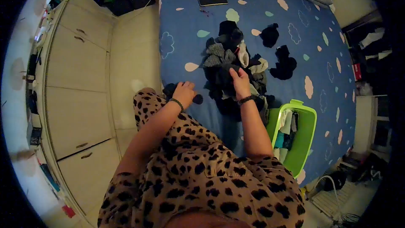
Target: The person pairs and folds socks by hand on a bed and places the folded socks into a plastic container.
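Note:
A heap of mostly black and grey socks (216, 55), with a few pale ones among them, lies on the bed in front of me. My right hand (241, 82) reaches into the heap, its thumb and fingers closed on a dark sock (228, 72). Close to my bent knee, my left hand (184, 94) is curled over another dark sock (170, 89) at the bed's edge; part of that sock shows on either side of the fingers. Two black bundles, one upper (269, 35) and one lower (284, 63), lie apart to the right of the heap.
A lime-green bin (310, 131) holding folded pale, teal and dark cloth stands on the bed beside my right forearm. Farther back, a phone (213, 1) lies on the patterned blue sheet (181, 25). Pale cabinets (80, 71) line the left side.

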A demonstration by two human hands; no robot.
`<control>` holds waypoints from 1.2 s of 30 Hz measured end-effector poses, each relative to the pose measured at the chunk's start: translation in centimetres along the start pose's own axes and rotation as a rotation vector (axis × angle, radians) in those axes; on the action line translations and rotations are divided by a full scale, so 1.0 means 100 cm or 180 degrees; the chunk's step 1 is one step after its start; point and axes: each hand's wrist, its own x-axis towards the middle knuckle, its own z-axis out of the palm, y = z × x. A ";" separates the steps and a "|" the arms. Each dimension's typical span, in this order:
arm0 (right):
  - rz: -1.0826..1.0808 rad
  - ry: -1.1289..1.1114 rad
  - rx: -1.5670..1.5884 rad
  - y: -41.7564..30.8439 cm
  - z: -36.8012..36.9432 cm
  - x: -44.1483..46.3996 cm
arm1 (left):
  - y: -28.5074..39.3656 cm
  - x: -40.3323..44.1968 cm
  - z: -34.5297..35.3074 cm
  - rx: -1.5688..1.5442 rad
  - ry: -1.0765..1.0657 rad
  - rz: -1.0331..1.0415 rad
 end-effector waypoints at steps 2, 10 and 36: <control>-0.0500 0.0328 -0.0711 -0.004 0.000 -0.002 | -0.006 0.004 0.009 0.0557 0.0055 0.0195; -0.1120 -0.0826 -0.0913 -0.066 0.037 -0.041 | 0.011 0.001 -0.071 -0.5636 0.0181 -0.0715; 0.0530 -0.1427 0.0801 -0.065 0.077 -0.050 | 0.045 -0.002 -0.039 -0.4453 0.1657 -0.1526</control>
